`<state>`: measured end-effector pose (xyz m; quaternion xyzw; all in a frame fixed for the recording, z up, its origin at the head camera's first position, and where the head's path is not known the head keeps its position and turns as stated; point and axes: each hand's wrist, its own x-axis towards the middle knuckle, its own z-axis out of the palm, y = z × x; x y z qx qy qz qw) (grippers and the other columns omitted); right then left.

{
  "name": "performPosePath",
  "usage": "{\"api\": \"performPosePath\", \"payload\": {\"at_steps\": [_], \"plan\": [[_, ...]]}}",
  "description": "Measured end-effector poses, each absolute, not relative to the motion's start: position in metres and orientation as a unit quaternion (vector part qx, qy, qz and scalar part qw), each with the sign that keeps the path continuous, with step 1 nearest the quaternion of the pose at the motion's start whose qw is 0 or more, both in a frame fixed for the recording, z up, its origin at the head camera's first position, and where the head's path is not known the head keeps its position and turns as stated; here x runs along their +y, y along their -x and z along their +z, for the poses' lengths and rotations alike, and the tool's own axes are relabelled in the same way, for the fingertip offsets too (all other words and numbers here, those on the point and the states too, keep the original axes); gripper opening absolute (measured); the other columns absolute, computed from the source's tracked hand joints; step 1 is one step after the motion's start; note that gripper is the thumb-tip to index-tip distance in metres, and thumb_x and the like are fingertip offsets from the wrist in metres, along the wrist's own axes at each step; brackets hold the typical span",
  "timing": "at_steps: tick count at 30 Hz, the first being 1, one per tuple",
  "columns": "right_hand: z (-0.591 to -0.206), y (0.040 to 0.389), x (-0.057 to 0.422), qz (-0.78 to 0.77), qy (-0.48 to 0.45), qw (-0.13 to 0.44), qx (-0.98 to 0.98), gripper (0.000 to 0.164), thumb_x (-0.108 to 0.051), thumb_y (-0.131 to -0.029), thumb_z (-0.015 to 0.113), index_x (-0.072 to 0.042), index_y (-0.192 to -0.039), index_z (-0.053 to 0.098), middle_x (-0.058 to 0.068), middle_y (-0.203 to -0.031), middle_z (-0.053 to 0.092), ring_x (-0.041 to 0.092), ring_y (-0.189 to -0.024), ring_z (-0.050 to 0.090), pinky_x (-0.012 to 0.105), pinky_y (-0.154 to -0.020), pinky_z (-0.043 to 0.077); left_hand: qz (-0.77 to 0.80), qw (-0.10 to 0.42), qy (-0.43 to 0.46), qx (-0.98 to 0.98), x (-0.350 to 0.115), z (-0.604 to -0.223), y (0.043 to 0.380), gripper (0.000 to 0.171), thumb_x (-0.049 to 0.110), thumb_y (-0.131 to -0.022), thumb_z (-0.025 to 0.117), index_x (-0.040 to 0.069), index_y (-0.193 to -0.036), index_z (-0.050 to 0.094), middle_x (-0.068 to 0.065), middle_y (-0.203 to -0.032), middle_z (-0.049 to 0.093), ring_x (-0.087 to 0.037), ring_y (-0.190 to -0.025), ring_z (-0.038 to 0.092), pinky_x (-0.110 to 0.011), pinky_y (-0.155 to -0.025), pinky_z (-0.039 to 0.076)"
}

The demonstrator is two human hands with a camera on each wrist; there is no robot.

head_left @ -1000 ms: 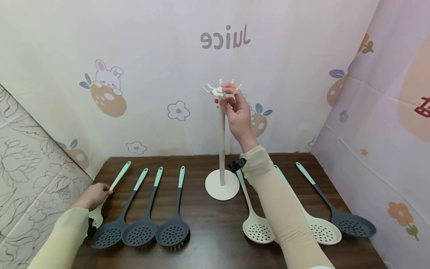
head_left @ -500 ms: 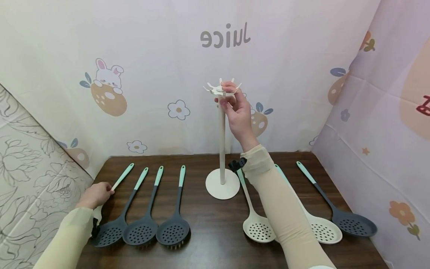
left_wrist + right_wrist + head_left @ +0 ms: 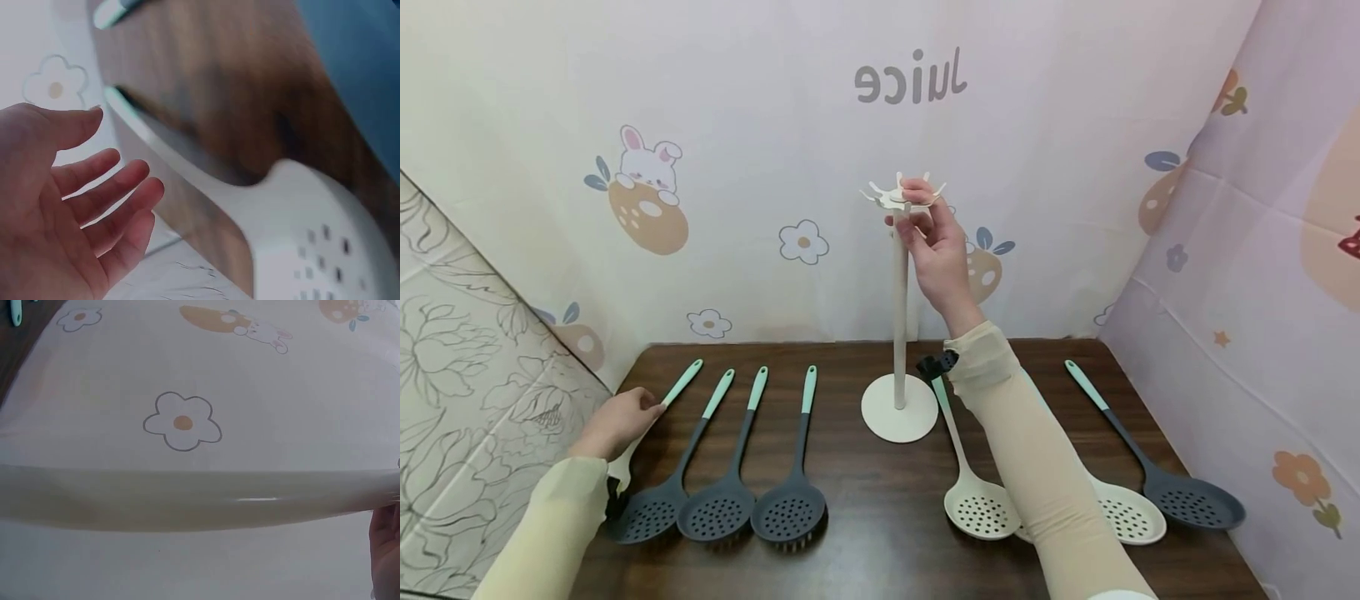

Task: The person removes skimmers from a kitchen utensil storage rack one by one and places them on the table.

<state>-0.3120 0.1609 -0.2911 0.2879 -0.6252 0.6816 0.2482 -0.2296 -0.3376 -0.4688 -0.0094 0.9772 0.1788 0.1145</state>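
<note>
My left hand (image 3: pixel 619 423) is over a cream slotted skimmer (image 3: pixel 631 452) with a mint handle, at the table's left side. In the left wrist view the hand (image 3: pixel 87 194) has relaxed, parted fingers, with the skimmer (image 3: pixel 212 194) lying beside them and a gap between. My right hand (image 3: pixel 936 250) grips the top of a white utensil stand (image 3: pixel 900 325), thumb by the pole and fingers at the ring of hooks. In the right wrist view the stand's pole (image 3: pixel 187 501) runs across to the right hand (image 3: pixel 385 550), mostly cut off at the edge.
Several dark grey skimmers (image 3: pixel 790 510) with mint handles lie left of the stand. To its right are cream skimmers (image 3: pixel 981 508), partly under the right forearm, and another dark grey one (image 3: pixel 1195 502). Patterned curtains (image 3: pixel 737 167) border the brown table (image 3: pixel 880 533).
The left skimmer's handle has shifted slightly right. My left hand, earlier pinching it, has let go and risen a little. My right hand stays on the stand.
</note>
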Motion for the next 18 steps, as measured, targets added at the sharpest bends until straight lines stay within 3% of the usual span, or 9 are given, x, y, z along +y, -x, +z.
{"api": "performPosePath", "payload": {"at_steps": [11, 18], "plan": [[-0.290, 0.311, 0.168, 0.676, -0.279, 0.241, -0.638, 0.038, 0.002, -0.095, 0.063, -0.006, -0.132, 0.059, -0.004, -0.144, 0.052, 0.026, -0.103, 0.065, 0.037, -0.097, 0.050, 0.179, 0.038, -0.029, 0.983, -0.286, -0.440, 0.233, 0.047, 0.032, -0.102, 0.055, -0.009, -0.124, 0.056, -0.030, -0.118, 0.059, -0.046, -0.103, 0.059, -0.058, -0.080, 0.047], [-0.291, 0.304, 0.166, 0.679, -0.243, 0.270, -0.638, 0.055, -0.001, -0.091, 0.070, -0.014, -0.142, 0.055, -0.006, -0.149, 0.049, 0.024, -0.102, 0.067, 0.033, -0.094, 0.051, 0.177, -0.017, -0.063, 0.982, -0.244, -0.425, 0.232, 0.043, 0.034, -0.101, 0.055, -0.001, -0.125, 0.061, -0.025, -0.123, 0.058, -0.043, -0.104, 0.058, -0.058, -0.079, 0.047]]}}
